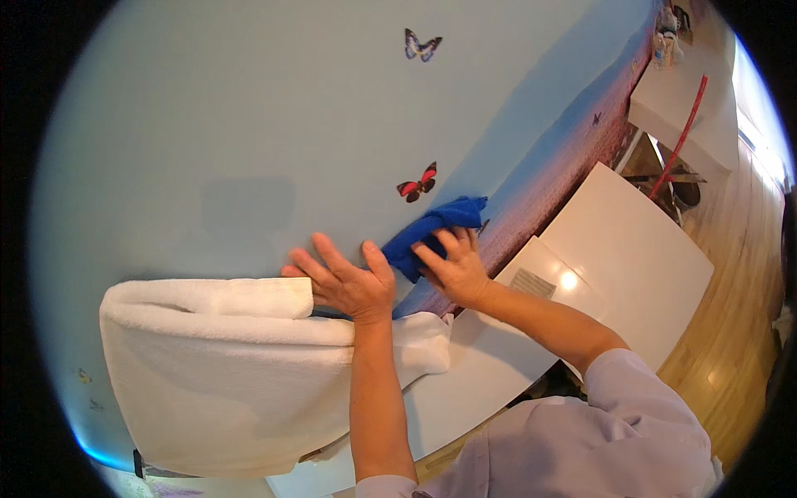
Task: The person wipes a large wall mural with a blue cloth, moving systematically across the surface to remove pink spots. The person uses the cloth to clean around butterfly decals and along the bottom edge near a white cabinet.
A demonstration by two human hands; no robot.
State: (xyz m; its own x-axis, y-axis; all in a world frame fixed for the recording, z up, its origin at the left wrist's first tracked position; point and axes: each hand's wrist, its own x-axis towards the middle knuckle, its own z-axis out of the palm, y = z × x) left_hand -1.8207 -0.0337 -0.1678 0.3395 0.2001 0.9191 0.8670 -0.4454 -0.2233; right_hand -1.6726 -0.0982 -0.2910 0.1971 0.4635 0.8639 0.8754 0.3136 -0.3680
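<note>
My right hand (457,264) presses a crumpled blue cloth (429,233) against a blue wall printed with butterflies (311,124), with the fingers gripping the cloth. Just above the cloth is a printed red and black butterfly (418,182). My left hand (352,280) lies on the wall to the left of the cloth, fingers spread, holding nothing. Beside and below its fingers hangs or rests a folded white towel (230,367); what it rests on is hidden. My left forearm passes in front of the towel's right part.
A glossy white tabletop (635,249) runs along the wall at the right, with a grey printed patch (533,283) on it. Farther off stand a white counter (691,118) with bottles (665,50), and a red strip (682,137). Wood flooring (716,311) shows at the right.
</note>
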